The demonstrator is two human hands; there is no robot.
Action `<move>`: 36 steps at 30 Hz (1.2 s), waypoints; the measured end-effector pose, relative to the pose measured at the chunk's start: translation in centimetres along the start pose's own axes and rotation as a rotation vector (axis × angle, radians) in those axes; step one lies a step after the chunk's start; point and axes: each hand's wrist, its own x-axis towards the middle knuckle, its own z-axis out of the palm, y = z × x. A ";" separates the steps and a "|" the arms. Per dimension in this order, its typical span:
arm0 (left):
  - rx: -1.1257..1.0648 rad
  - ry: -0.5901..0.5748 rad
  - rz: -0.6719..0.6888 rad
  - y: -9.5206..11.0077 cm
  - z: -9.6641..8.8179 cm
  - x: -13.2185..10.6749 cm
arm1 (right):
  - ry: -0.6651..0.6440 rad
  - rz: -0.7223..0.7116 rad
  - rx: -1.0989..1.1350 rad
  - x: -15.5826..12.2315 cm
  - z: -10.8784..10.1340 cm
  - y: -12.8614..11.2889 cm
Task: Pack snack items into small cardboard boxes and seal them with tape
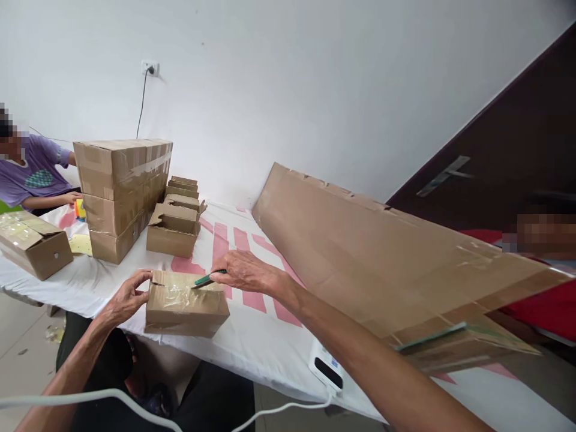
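A small closed cardboard box (186,320) lies on the cloth in front of me, with crinkled clear tape across its top. My left hand (128,298) grips its left end, fingers on the top edge and thumb against the side. In my right hand (240,270) is a green utility knife (204,280), held over the box with its tip at the taped top. Whether the blade cuts into the tape cannot be made out. A dark slit shows at the top's left end, close to my left fingers.
Stacked taped boxes (128,192) stand behind, beside open boxes (173,231). Another taped box (33,246) lies far left, near a person in purple (40,168). A large cardboard sheet (360,240) leans at right. A white device (326,366) with a cable sits at the table's front edge.
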 end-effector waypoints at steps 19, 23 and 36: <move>0.277 -0.199 -0.045 1.1 -2.6 0.8 | 0.569 0.465 0.261 -9.8 22.8 12.5; 0.397 -0.269 -0.062 2.0 -2.6 1.3 | 0.735 0.354 0.240 -8.0 20.0 10.8; 0.582 -0.314 0.041 1.5 -3.1 2.1 | -0.084 -0.125 -0.092 3.9 9.1 1.0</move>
